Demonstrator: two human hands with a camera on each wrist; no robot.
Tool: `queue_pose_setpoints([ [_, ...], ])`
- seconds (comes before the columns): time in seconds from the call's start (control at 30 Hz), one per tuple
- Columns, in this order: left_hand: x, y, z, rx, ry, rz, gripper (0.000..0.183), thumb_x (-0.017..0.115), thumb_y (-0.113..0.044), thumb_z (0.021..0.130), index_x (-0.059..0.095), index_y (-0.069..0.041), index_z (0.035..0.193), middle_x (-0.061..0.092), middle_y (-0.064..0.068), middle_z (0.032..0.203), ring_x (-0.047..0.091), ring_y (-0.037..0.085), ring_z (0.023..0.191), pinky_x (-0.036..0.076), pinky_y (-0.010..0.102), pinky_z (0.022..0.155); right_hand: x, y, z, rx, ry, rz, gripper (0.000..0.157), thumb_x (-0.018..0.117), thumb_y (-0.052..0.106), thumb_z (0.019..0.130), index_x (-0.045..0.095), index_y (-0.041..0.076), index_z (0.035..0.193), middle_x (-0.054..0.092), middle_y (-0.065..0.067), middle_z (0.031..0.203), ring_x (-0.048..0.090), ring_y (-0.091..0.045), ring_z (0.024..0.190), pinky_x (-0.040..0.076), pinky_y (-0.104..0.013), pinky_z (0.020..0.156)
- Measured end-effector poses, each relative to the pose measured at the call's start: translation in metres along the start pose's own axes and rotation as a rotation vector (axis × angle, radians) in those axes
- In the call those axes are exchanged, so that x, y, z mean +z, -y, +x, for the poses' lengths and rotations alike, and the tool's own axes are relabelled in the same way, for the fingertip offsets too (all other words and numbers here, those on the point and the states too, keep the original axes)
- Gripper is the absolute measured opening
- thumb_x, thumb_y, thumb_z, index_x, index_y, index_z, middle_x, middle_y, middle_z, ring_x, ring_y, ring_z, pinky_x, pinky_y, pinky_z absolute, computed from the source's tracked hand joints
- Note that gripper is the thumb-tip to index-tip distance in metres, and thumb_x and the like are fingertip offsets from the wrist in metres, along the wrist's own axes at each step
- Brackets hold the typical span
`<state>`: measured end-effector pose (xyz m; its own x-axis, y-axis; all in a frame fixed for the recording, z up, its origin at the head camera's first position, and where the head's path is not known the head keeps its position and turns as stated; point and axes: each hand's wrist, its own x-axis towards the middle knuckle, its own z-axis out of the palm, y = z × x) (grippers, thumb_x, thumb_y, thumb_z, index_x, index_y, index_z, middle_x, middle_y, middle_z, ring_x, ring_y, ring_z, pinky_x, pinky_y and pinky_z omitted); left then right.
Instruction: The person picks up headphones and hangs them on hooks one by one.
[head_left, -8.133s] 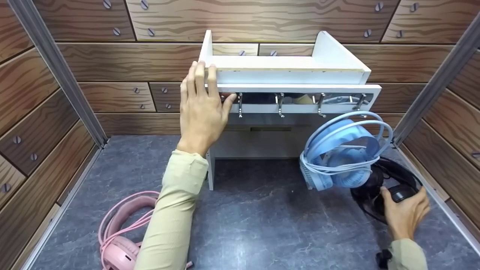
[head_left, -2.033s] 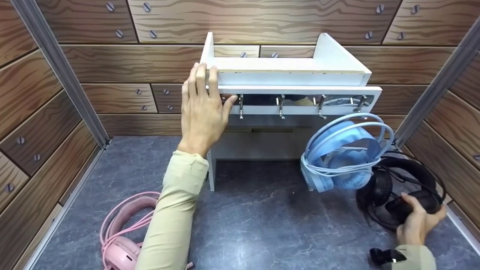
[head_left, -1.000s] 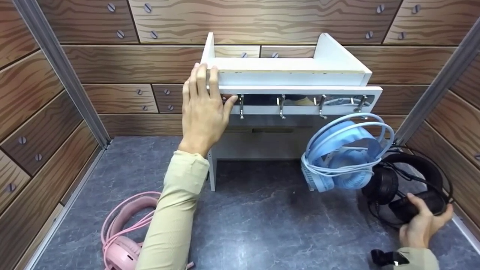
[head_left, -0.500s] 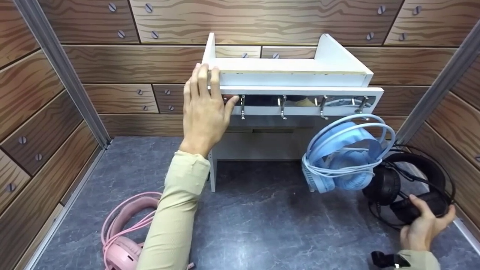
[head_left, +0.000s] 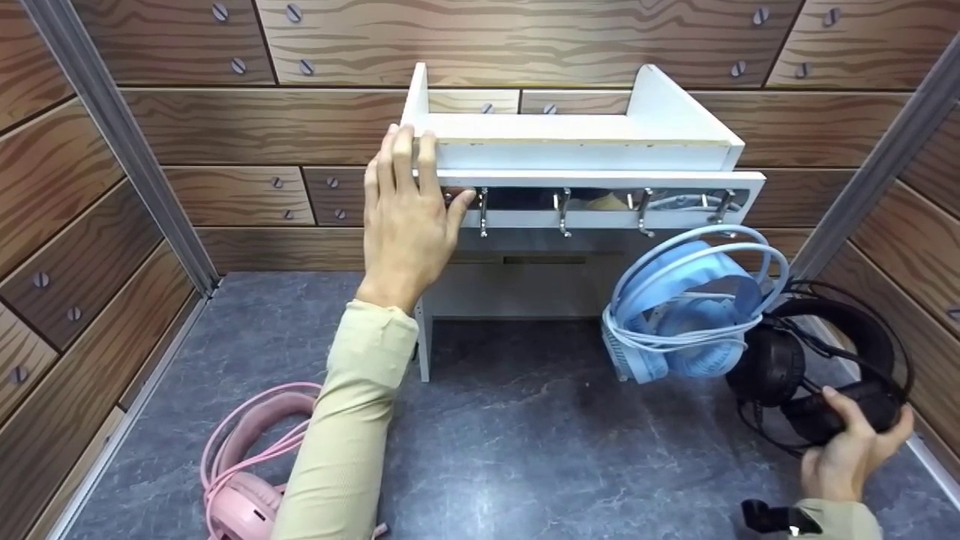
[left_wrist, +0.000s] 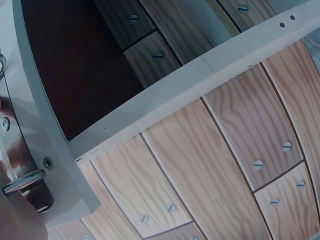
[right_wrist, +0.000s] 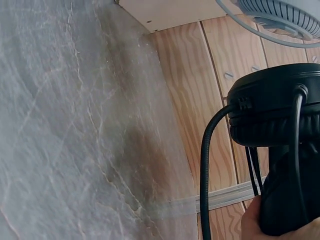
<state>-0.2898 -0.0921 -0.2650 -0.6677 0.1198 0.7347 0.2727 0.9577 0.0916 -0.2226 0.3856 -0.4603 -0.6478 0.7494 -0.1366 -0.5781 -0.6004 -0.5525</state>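
My right hand [head_left: 851, 450] grips one ear cup of the black headphones [head_left: 765, 367], thumb on the near side. In the right wrist view, the black headphones [right_wrist: 275, 110] show an ear cup and a hanging cable beside the fingers. My left hand [head_left: 409, 217] rests on the left end of the white shelf's hook rail [head_left: 600, 178], fingers laid over its top edge and thumb on the front. Blue headphones [head_left: 682, 307] hang at the rail's right end. In the left wrist view, a metal hook [left_wrist: 25, 181] shows close to a blurred part of the hand.
Pink headphones [head_left: 244, 495] lie on the dark marbled floor [head_left: 525, 450] at left, partly behind the left sleeve. Several metal hooks [head_left: 562, 212] line the rail. Wood-patterned walls [head_left: 900, 300] with metal edging enclose the space; the right wall stands close to the black headphones.
Over several seconds, my right hand has moved right with the black headphones and turned, with its thumb now on the near side. Recent movement is slight. The left hand stays on the rail.
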Motion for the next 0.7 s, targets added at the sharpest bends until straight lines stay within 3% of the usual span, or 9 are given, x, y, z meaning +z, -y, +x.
queue_pose_setpoints([
  [0.7,-0.0009,0.001,-0.0004,0.0,0.008,-0.007,0.069,0.046,-0.047,0.105,0.029,0.002,0.15,0.026,0.026,0.155,0.019,0.04,0.148,0.015,0.047,0.121,0.0002,0.0042,-0.0076,-0.011,0.022,0.082,0.1,0.067,-0.024,0.077,0.03,0.029,0.154,0.048,-0.003,0.134,0.065,-0.021,0.089,0.061,-0.035,0.068],
])
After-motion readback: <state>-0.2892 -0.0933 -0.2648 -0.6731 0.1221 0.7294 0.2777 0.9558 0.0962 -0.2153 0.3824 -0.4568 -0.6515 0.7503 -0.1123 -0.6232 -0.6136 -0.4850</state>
